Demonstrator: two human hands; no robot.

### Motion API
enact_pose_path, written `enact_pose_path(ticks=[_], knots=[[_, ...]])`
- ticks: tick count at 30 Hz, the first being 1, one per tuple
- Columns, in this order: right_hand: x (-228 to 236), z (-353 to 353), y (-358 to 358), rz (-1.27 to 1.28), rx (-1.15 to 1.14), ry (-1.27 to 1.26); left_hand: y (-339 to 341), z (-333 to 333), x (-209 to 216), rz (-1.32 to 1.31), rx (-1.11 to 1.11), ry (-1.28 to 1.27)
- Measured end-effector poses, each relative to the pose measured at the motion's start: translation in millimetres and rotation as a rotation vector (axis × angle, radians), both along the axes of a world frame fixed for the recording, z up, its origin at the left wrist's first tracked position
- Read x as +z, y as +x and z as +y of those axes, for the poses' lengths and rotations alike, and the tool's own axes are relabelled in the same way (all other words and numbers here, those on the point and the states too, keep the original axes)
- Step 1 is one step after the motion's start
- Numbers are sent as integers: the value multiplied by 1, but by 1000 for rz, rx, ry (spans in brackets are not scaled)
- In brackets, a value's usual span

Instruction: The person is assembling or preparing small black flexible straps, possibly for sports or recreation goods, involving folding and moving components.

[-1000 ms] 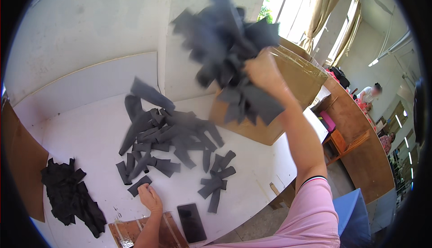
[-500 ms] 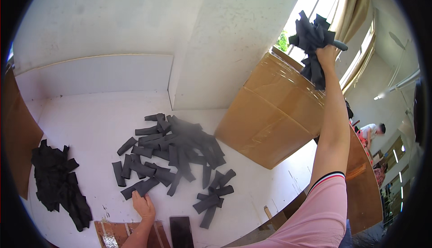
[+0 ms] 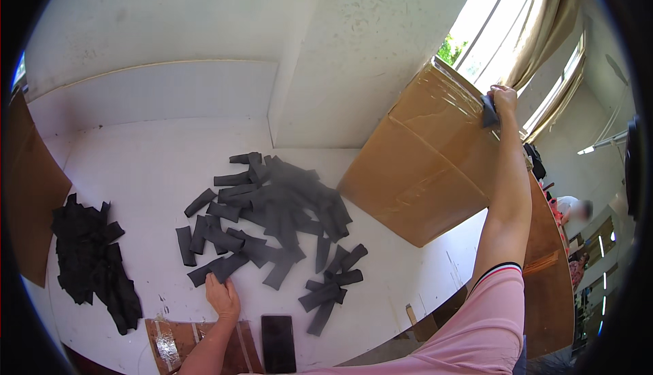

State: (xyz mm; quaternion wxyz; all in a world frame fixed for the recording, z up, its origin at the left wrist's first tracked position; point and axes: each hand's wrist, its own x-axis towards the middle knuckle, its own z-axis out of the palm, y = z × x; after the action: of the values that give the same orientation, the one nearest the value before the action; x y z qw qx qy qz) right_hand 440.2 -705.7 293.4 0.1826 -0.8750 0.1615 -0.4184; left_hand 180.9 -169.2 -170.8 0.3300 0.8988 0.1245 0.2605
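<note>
My left hand (image 3: 223, 298) is at the near edge of a loose pile of dark grey fabric tubes (image 3: 279, 198) on the white table. Its fingers are closed on the end of one short tube (image 3: 231, 267). At the upper right, my right arm is stretched out to the top rim of a tall cardboard box (image 3: 425, 154). There my right hand (image 3: 505, 101) is closed, with one dark grey fabric piece (image 3: 489, 112) hanging from it against the rim. The inside of the box is hidden.
A heap of black fabric (image 3: 92, 259) lies on the left, beside another cardboard panel (image 3: 34, 191). At the near edge are a brown taped cardboard piece (image 3: 197, 341) and a dark phone-like slab (image 3: 278, 344). A wall and window stand behind; another person (image 3: 570, 206) is far right.
The big bunch of dark fabric pieces has left my right hand; just one piece shows there now. That hand has come down to the box rim. My left hand stays at the same tube.
</note>
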Motion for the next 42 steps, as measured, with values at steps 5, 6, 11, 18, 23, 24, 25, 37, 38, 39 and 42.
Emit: enact_pose_path(ticks=[5, 6, 11, 18, 23, 24, 25, 37, 38, 39, 42], knots=[[-1, -2, -15, -146, 209, 334, 3, -5, 4, 13, 22, -28], [-8, 14, -22, -181, 395, 354, 1, -2, 2, 19, 29, -21], [-17, 39, -41, 126, 350, -68, -3, 2, -4, -7, 46, 22], [-18, 15, -32, -328, -296, 71, -1, 0, 2, 20, -17, 8], [-20, 56, -69, -94, 130, -67, -1, 2, 3, 60, -4, -26], [-23, 52, -73, -87, 133, -62, -1, 3, 4, 44, 0, -35], [-24, 44, -78, 49, 150, -210, 0, 1, 5, 51, -2, -35], [-13, 111, -144, 486, 339, 199, 1, 1, 10, 30, -1, -116], [-17, 109, -147, 475, 302, 108, 1, -1, 9, 15, -9, -108], [-21, 108, -150, 462, 264, 17, 1, -1, 8, -4, -16, -99], [-42, 130, -166, 282, 106, -259, 0, 0, 4, -25, -17, -106]])
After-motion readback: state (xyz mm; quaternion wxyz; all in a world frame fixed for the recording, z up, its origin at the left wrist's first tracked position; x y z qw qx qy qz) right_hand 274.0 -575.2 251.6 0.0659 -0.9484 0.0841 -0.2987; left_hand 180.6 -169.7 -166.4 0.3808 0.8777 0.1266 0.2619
